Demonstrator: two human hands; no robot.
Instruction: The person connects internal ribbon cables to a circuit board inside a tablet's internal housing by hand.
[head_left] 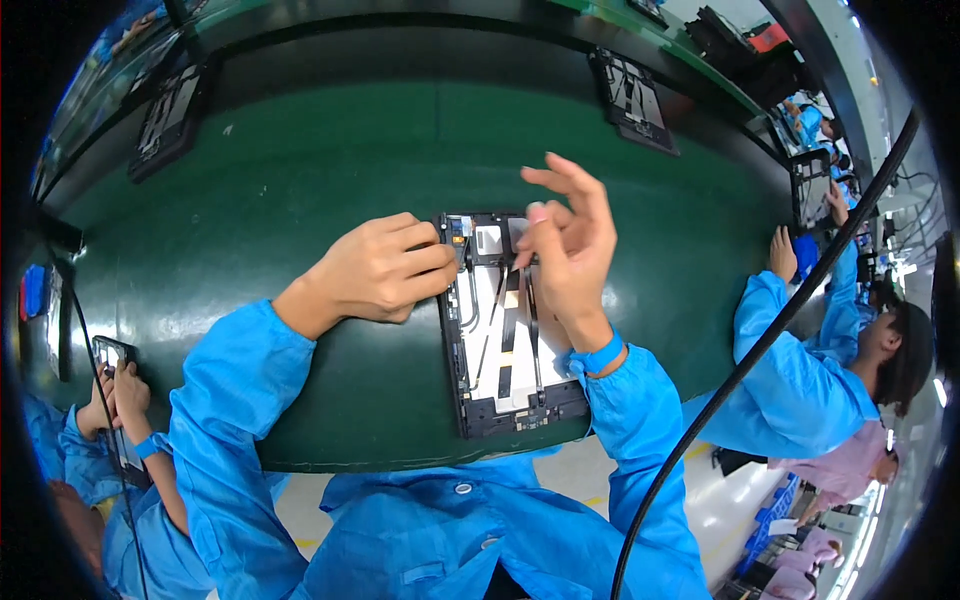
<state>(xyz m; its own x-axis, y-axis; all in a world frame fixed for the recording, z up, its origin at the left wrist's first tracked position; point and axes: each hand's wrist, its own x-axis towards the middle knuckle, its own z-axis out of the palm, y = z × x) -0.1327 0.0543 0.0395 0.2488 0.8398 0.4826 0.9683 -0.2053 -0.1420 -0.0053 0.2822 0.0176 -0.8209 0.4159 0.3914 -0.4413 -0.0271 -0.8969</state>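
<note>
In front of me on the green table lies an opened tablet (487,345), its white inner face up inside a black frame. Dark flat cables run along it, and small parts sit at its upper left corner. My left hand (385,268) is closed at that corner, fingers curled against the frame's left edge; their tips are partly hidden. Over the tablet's upper right part is my right hand (570,245), raised with its fingers apart and nothing plainly visible in them. A blue band (598,355) circles the right wrist.
Other opened tablets rest at the back left (165,122) and back right (635,100) of the green table (350,390). A black cable (765,345) crosses the right side. Co-workers in blue sleeves handle devices on both sides, with a person's hand (783,254) resting at the right edge.
</note>
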